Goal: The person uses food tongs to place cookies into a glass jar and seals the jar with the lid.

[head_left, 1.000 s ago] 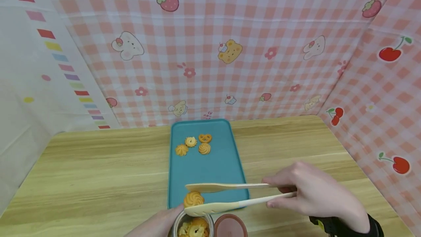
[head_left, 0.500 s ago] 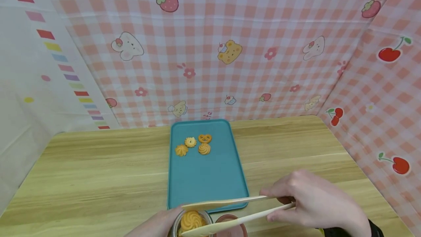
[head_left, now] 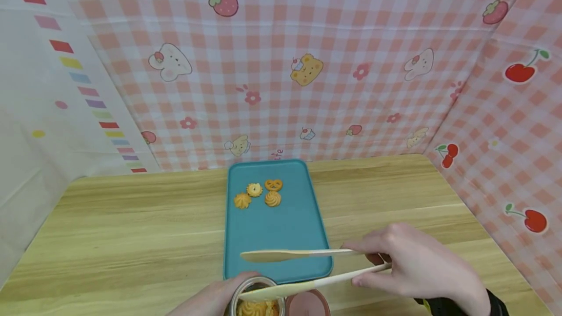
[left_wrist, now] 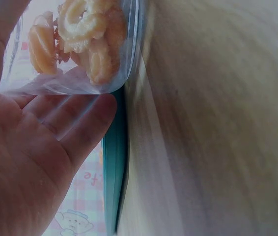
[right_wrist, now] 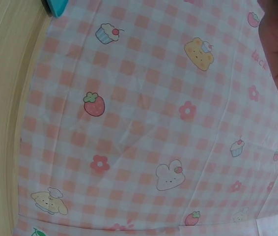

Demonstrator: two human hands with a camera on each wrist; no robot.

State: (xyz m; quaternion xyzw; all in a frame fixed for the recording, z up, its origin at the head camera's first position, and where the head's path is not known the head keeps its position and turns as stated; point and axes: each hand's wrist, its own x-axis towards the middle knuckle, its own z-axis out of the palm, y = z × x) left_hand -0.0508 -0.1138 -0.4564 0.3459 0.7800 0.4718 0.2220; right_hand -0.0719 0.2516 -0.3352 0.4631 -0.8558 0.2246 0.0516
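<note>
A wood-grained tabletop (head_left: 131,228) supports a smooth teal tray (head_left: 281,230), rectangular with rounded corners. The right hand (head_left: 408,262) pinches pale, flat-bladed tongs (head_left: 303,286), arms apart, lower tip over the round mouth of a transparent jar (left_wrist: 129,59). The left hand (left_wrist: 28,162) holds the jar between thumb and fingers. A reddish disc (head_left: 309,302) sits beside it. Ridged biscuits (left_wrist: 82,24) fill the jar's interior; three fluted biscuits (head_left: 273,199) and a knotted pretzel (head_left: 273,185) lie toward the tray's far end.

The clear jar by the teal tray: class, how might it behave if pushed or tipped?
The clear jar probably feels slippery, since its walls look smooth and glossy. They're likely stiff, as no dent shows where the left hand holds it. Being open, it would likely spill the cookies inside if tipped far.
</note>
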